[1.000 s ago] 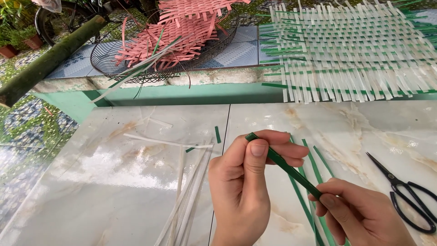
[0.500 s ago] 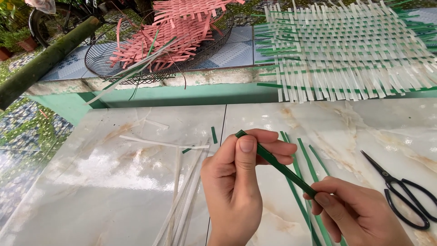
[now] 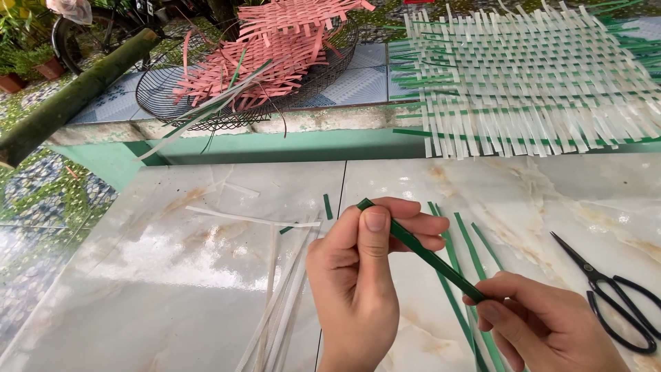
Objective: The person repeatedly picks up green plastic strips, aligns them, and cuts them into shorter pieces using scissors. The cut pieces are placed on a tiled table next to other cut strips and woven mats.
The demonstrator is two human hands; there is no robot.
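The bench (image 3: 172,275) is polished marble-look stone, glossy enough to mirror the light, with tan veining. The green strip (image 3: 427,256) pinched between both hands looks like smooth, stiff plastic with a slight sheen. The white strips (image 3: 286,303) beside it are pale, semi-matt plastic. The scissors (image 3: 613,293) are black, matt metal. The woven mat (image 3: 530,76) is glossy translucent white and green strapping. The basket (image 3: 172,103) is dark wire.

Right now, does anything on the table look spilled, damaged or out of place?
Nothing looks damaged or spilled. Left hand and right hand pinch a green strip at both ends. Loose white strips lie scattered, and black scissors lie open on the marble table.
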